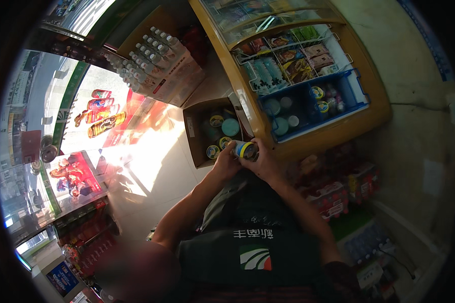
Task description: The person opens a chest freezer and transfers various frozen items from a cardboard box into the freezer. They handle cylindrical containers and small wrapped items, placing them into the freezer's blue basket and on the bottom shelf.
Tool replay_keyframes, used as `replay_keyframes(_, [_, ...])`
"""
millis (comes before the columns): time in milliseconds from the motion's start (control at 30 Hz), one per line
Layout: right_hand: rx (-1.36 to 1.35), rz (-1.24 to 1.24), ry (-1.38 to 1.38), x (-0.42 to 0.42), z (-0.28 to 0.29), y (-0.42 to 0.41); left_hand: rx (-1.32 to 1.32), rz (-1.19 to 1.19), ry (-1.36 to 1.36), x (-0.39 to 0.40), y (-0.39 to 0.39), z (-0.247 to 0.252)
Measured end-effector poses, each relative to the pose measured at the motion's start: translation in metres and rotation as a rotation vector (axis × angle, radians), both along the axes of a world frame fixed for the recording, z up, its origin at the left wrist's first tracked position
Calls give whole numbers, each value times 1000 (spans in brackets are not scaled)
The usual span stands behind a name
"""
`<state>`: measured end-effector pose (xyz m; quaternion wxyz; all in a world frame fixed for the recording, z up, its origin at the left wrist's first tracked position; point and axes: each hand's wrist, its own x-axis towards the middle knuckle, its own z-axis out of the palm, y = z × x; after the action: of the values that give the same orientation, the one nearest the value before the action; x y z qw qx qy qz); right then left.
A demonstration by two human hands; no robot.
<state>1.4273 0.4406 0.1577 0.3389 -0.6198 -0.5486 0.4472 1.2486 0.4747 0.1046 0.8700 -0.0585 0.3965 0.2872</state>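
Both hands meet around a small tub with a yellow rim and a blue side. My left hand grips it from the left, and my right hand holds its right side. Just beyond them is an open cardboard box with several tubs inside. One tub has a yellow-edged lid, and a larger one has a pale green lid. To the right, the freezer's blue basket holds more tubs, among them a yellow-rimmed tub and a green-lidded tub.
Wrapped ice creams fill wire baskets in the yellow-framed chest freezer. Behind the box stand several white-capped bottles. Bottle packs lie low at right. Sunlight falls on the tiled floor, beside a glass front.
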Motion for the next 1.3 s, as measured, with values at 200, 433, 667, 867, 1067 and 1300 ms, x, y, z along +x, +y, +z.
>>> replay_keyframes(200, [61, 232, -186, -45, -23, 30, -117, 116, 26, -47, 39, -59])
replay_keyframes(433, [11, -359, -33, 32, -28, 87, 270, -377, 651, -112, 73, -153])
replay_keyframes(667, [-461, -302, -641, 192, -176, 115, -200, -264, 805, -95, 102, -200])
replay_keyframes(867, [-893, -197, -548, 190, -248, 151, 235, -363, 1064, -106, 96, -186])
replay_keyframes(1067, [-768, -198, -614, 196, -281, 138, 384, -333, 1106, -110, 90, -162])
replay_keyframes(1300, [-917, -205, -577, 225, -192, 163, 430, -292, 1147, -101, 93, -124])
